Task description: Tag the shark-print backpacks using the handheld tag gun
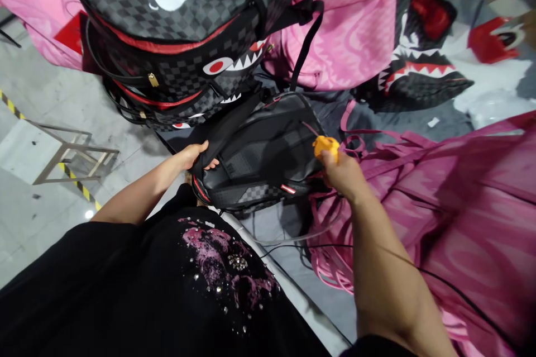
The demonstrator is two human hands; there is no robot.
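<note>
The black bag (263,150) lies lengthwise across my remote view. My left hand (192,157) grips its strap (228,128) at one end; my right hand (345,174) clasps a yellow tool (325,147) near the other.

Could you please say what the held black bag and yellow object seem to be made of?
Black bag: probably faux leather with a low sheen, judging by its smooth, softly reflective panels. Yellow object: likely plastic, given its even, bright, opaque colour.
</note>
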